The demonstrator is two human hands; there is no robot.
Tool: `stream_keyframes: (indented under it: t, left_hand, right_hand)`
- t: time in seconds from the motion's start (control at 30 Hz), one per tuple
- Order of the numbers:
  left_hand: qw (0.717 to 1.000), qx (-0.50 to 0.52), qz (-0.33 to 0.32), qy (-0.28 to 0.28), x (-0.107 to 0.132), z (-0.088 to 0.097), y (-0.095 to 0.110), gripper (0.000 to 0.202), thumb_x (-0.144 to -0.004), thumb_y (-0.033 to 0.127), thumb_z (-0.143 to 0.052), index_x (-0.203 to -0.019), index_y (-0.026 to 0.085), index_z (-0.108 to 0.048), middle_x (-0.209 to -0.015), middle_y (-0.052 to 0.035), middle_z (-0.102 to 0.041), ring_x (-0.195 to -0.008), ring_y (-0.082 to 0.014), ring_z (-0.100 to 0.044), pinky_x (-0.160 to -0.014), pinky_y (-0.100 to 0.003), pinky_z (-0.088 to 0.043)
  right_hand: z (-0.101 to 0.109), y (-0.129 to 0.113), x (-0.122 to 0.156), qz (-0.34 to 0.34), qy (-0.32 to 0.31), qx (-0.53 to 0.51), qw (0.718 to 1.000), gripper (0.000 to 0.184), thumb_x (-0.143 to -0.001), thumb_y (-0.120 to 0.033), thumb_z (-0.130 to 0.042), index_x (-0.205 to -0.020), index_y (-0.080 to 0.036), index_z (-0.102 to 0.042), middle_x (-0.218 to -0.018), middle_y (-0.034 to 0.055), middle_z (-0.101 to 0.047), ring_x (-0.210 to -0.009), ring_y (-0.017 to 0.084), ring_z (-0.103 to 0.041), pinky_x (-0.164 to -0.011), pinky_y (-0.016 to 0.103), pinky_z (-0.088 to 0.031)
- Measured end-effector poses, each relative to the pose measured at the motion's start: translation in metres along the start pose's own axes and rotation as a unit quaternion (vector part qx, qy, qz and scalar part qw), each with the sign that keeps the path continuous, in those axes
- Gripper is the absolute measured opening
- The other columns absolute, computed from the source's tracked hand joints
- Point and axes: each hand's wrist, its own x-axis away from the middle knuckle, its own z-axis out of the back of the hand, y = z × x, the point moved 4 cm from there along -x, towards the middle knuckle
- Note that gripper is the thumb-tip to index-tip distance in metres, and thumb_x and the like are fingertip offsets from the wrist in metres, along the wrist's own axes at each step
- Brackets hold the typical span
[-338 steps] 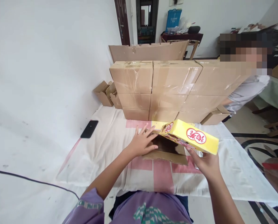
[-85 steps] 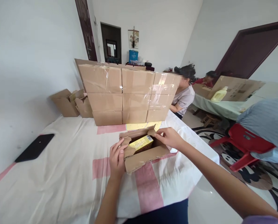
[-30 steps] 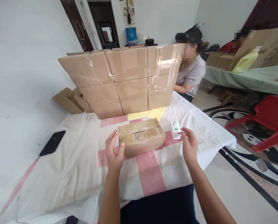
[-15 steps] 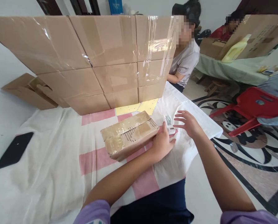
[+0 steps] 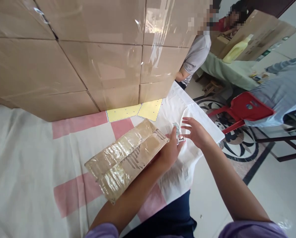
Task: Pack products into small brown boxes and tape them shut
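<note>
A small clear-and-white plastic packet (image 5: 179,138) with a greenish print is at the right part of the cloth-covered table. My left hand (image 5: 170,150) has its thumb and fingers around the near side of this packet, closed on it. On the other side, my right hand (image 5: 196,132) is open, fingers spread, its fingertips close to the packet; whether they touch it I cannot tell. A taped brown cardboard box (image 5: 125,155) lies left of my left hand, its near corner overlapping my left forearm. The packet is partly hidden by my fingers.
A tall wall of taped cardboard (image 5: 100,66) stands along the table's back. Yellow patches (image 5: 124,114) show on the pink-and-white cloth (image 5: 71,158). Beyond are a seated person's sleeve (image 5: 199,46), a red chair (image 5: 249,105) and a yellow bottle (image 5: 237,49) on another table.
My view has turned right and tilted down. My left hand's fingers have closed in around the packet. The cardboard box now appears larger, overlapping my left forearm. My right hand stays beside the packet.
</note>
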Motion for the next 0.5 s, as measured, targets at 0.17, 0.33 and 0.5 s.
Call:
stream_keyframes:
  t: [0.17, 0.33, 0.5]
  left_hand:
    - [1.0, 0.007, 0.007, 0.003, 0.002, 0.0, -0.002, 0.074, -0.092, 0.054, -0.061, -0.156, 0.027, -0.035, -0.108, -0.0145, -0.072, -0.104, -0.0353, -0.067, -0.104, -0.055, -0.046]
    - [1.0, 0.026, 0.004, -0.005, 0.004, 0.005, -0.001, 0.074, -0.094, 0.05, -0.059, -0.157, 0.024, -0.032, -0.114, -0.0153, -0.071, -0.11, -0.0358, -0.065, -0.11, -0.056, -0.041]
    - [0.997, 0.071, -0.014, 0.0, 0.003, 0.003, -0.003, 0.075, -0.093, 0.047, -0.062, -0.157, 0.026, -0.03, -0.123, -0.013, -0.069, -0.12, -0.0352, -0.06, -0.113, -0.052, -0.041]
  right_hand:
    - [-0.001, -0.014, 0.004, 0.048, 0.031, 0.036, 0.998, 0.025, -0.08, -0.046, -0.07, -0.097, -0.029, -0.064, -0.117, 0.0043, -0.052, -0.1, 0.023, -0.059, -0.059, 0.031, -0.063]
    - [-0.004, -0.01, 0.01, 0.065, 0.062, 0.119, 0.989, 0.03, -0.075, -0.04, -0.072, -0.101, -0.029, -0.062, -0.117, 0.0029, -0.052, -0.097, 0.02, -0.06, -0.061, 0.027, -0.063]
    - [-0.003, 0.003, 0.021, 0.073, 0.11, 0.162, 0.978, 0.036, -0.069, -0.033, -0.074, -0.101, -0.027, -0.061, -0.122, 0.0036, -0.052, -0.093, 0.018, -0.061, -0.064, 0.028, -0.062]
